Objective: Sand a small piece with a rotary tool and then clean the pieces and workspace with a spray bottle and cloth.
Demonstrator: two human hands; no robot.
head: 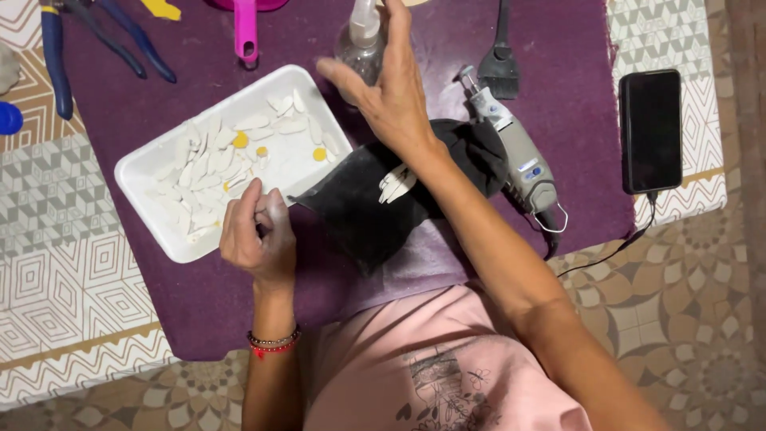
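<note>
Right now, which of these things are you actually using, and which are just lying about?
In use:
right hand at the spray bottle
left hand by the white tray of pale pieces
black cloth

Lying about:
rotary tool
phone
pliers
black brush

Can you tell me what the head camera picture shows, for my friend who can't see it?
The person's right hand reaches for a clear spray bottle, while the left hand, fingers curled, rests at the edge of a white tray of pale petal-shaped pieces. They sit on a purple cloth beside a grey rotary tool, a black cloth and a phone.
</note>
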